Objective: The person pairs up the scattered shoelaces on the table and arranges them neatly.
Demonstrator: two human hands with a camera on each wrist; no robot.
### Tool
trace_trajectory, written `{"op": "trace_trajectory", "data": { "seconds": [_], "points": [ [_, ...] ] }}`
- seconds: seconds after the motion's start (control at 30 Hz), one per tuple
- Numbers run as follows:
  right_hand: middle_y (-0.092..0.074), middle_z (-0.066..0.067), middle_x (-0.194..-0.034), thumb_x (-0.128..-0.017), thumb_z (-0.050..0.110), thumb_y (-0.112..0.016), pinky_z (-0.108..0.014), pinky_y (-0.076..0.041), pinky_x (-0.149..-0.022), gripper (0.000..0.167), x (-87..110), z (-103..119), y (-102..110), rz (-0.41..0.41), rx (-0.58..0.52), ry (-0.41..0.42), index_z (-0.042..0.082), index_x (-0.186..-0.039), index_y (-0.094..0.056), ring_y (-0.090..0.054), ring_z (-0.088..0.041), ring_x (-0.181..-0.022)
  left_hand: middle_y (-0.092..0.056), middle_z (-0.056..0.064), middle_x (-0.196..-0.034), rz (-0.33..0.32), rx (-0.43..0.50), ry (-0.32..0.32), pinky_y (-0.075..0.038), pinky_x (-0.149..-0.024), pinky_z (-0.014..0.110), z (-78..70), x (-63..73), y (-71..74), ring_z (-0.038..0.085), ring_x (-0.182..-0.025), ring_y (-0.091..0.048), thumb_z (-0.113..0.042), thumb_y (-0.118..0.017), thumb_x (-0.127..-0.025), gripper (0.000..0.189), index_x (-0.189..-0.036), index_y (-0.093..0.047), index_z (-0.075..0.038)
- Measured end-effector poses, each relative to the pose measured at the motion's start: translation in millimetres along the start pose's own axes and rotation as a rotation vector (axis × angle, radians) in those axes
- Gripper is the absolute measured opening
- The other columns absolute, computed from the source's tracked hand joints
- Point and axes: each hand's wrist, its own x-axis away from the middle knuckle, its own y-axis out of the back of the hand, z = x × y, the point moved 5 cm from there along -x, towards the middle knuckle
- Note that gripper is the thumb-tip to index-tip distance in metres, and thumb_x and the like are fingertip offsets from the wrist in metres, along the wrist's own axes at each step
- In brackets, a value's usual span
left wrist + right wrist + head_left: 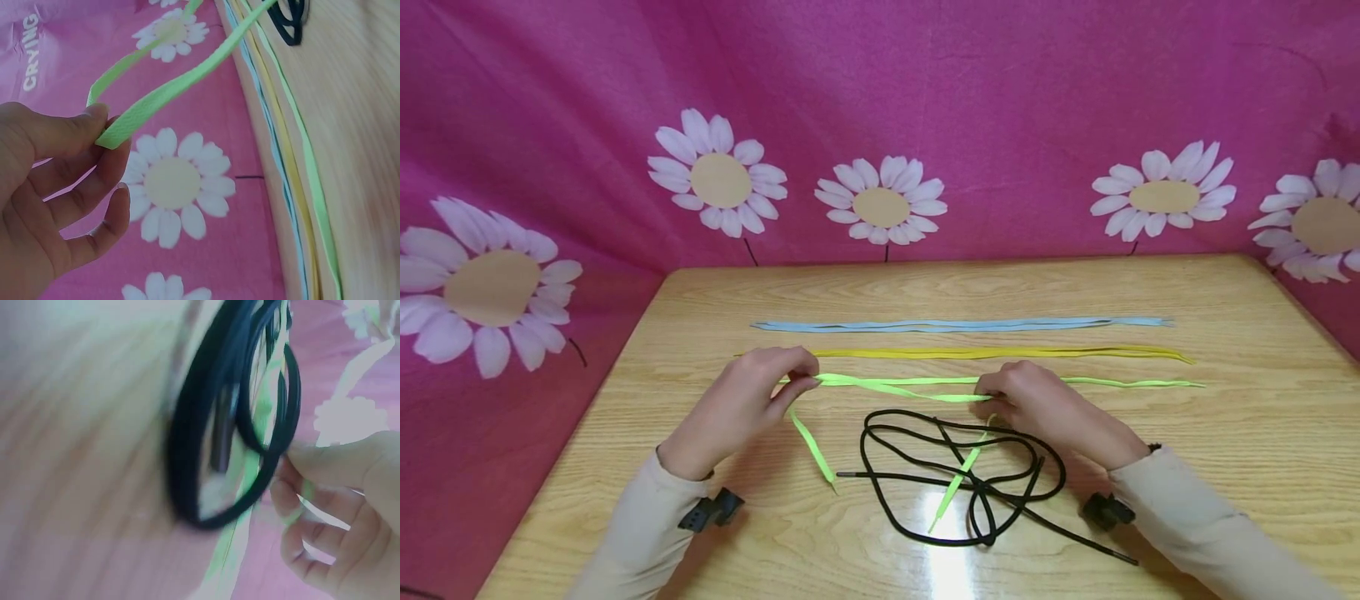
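A neon green flat shoelace (887, 387) stretches between the two hands above the table. Its left part is pinched between thumb and fingers of my left hand (748, 396), where the lace (169, 90) folds over the fingertips, and one end dangles below. My right hand (1037, 402) pinches the other part, and that tail hangs over a loosely coiled black round cord (895, 512). Behind the hands, a second green lace (1120, 382) lies along the table. The right wrist view is blurred, with the right hand (344, 506) beside the black cord (181, 462).
Farther back on the wooden table (625, 467), yellow laces (1000, 352) and light blue laces (925, 326) lie straight in parallel rows. A pink cloth (1000, 100) with daisies hangs behind and beside the table.
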Motion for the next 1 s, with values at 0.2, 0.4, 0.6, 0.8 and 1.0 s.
{"op": "trace_trajectory", "data": {
  "seconds": [0.2,0.4,0.6,0.8,1.0],
  "points": [
    [-0.063,0.011,-0.070,-0.085,0.002,-0.071,-0.025,-0.047,-0.057,0.013,18.5,-21,13,-0.025,-0.027,-0.062,0.015,-0.082,-0.070,-0.053,0.000,-0.062,-0.065,-0.003,-0.083,-0.014,-0.021,0.049,-0.050,-0.064,0.030,13.5,10.1,4.5,0.007,-0.071,-0.058,-0.007,-0.073,-0.084,0.012,-0.090,-0.064,-0.010],
    [-0.061,0.012,-0.066,-0.083,0.002,-0.072,-0.024,-0.047,-0.056,0.011,36.9,-42,26,-0.062,0.011,-0.106,0.013,-0.082,-0.070,-0.051,0.001,-0.059,-0.067,-0.001,-0.085,-0.028,-0.031,0.062,-0.052,-0.067,0.033,26.5,18.1,8.4,0.010,-0.075,-0.062,-0.001,-0.074,-0.082,0.014,-0.090,-0.065,-0.009],
    [-0.064,0.007,-0.073,-0.079,-0.004,-0.075,-0.026,-0.044,-0.054,0.015,61.0,-62,42,-0.109,0.084,-0.153,0.009,-0.085,-0.072,-0.049,-0.002,-0.062,-0.070,0.002,-0.090,-0.001,-0.037,0.097,-0.053,-0.071,0.036,37.7,24.8,8.5,0.016,-0.080,-0.065,0.005,-0.072,-0.082,0.015,-0.093,-0.069,-0.006],
    [-0.057,0.007,-0.069,-0.076,-0.007,-0.075,-0.024,-0.038,-0.053,0.017,83.3,-77,54,-0.136,0.141,-0.180,0.007,-0.086,-0.070,-0.041,-0.001,-0.060,-0.070,0.002,-0.088,0.008,-0.040,0.129,-0.054,-0.071,0.036,46.8,27.5,8.9,0.015,-0.080,-0.065,0.005,-0.072,-0.082,0.013,-0.091,-0.071,-0.005],
    [-0.066,-0.003,-0.081,-0.071,-0.020,-0.068,-0.025,-0.044,-0.051,0.035,101.5,-89,60,-0.109,0.097,-0.201,-0.006,-0.103,-0.067,-0.053,0.000,-0.058,-0.071,0.004,-0.089,0.026,-0.048,0.153,-0.054,-0.071,0.037,54.3,29.8,6.7,0.017,-0.080,-0.066,0.003,-0.071,-0.083,0.011,-0.091,-0.072,-0.004]
  ]
}}
